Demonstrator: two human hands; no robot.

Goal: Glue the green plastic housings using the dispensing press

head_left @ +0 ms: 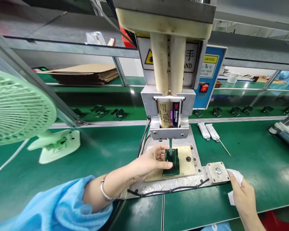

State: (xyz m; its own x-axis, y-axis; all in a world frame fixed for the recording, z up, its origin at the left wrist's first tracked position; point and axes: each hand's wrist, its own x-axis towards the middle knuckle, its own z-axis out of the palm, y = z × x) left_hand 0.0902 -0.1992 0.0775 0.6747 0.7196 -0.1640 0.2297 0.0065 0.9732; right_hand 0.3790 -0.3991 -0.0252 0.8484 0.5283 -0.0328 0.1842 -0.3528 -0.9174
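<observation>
My left hand [150, 162] grips a dark green plastic part [173, 165] by its left side, thumb in front and fingers behind. The part rests on a cream plate [186, 160] at the foot of a glue dispenser. Right above it hangs the thin nozzle [170, 146], its tip at the part's upper area; whether they touch I cannot tell. A two-tube adhesive cartridge [169, 114] is clamped over the nozzle. My right hand [244, 195] pinches a white paper wipe [236, 175] beside the metal button box [218, 172].
A pale green fan [16, 109] stands at the left. Two white tubes [208, 132], one with a thin stick, lie right of the dispenser. Behind, several dark parts [119, 114] sit on a green belt [139, 110]. Blue control box [209, 77] with a red switch is at the back.
</observation>
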